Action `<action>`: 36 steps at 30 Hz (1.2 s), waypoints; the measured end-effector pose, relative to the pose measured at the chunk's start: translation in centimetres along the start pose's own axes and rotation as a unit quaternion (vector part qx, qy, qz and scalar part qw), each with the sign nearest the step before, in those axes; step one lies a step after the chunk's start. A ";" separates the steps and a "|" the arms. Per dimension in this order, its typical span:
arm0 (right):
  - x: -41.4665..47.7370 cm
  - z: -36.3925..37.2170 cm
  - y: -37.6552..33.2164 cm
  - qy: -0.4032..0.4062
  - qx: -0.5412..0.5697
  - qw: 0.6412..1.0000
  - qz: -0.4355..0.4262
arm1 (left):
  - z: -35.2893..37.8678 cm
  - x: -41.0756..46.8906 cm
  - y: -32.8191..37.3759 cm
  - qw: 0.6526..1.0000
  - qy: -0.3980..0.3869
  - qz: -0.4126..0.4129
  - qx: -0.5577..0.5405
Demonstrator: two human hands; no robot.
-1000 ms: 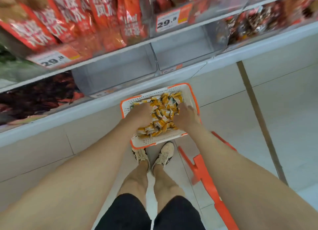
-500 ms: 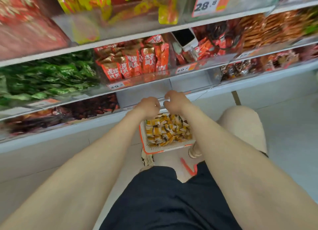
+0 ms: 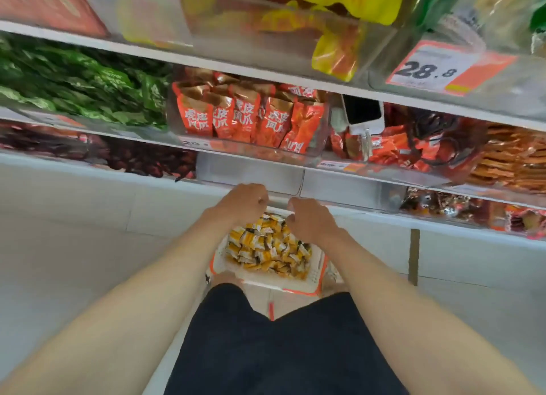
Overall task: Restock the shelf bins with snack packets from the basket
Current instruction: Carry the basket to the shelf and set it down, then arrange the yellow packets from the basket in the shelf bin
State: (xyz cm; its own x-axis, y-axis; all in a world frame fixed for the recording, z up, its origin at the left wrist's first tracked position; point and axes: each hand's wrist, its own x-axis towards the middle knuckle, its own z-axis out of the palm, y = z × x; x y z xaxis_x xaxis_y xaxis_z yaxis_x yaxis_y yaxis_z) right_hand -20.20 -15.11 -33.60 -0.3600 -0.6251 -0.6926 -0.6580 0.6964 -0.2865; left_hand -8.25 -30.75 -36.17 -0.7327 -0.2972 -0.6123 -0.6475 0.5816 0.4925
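Left hand (image 3: 239, 204) and right hand (image 3: 311, 222) hung over the basket (image 3: 316, 272) of snack packets (image 3: 266, 247) at the shelf's (image 3: 118, 174) front edge, fingers curled; grip contents unclear.

Bright, even store light with soft shadows; glare whitens the clear bins (image 3: 295, 31), motion blur smears the shelves (image 3: 88, 170), edges bow outward

The left hand (image 3: 240, 207) and right hand (image 3: 311, 222) curl away, hiding their palms. They cover the far rim of the basket (image 3: 318, 269). The top shelf (image 3: 206, 65) is blurred and cropped.
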 end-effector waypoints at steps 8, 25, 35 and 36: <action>8.9 9.3 10.4 -0.023 -0.133 0.983 -0.120 | 17.6 7.1 -3.5 0.990 -0.001 -0.100 -0.098; 24.6 27.1 14.8 -0.138 -0.443 0.878 -0.122 | 39.8 26.3 -13.0 0.970 -0.102 -0.087 0.203; 19.5 25.7 16.5 0.026 -0.374 0.912 -0.169 | 42.5 23.0 -12.6 0.979 -0.019 -0.052 0.194; 19.6 25.7 16.9 0.031 -0.371 0.912 -0.175 | 43.1 23.0 -12.6 0.981 -0.016 -0.052 0.188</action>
State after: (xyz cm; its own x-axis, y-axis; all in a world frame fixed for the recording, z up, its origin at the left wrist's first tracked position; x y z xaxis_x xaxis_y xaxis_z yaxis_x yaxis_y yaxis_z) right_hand -21.35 -6.53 -68.97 -0.0646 -0.7976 -0.5997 -0.9976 0.0356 0.0601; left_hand -7.86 -12.32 -83.08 -0.6562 -0.3497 -0.6687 -0.5909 0.7893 0.1670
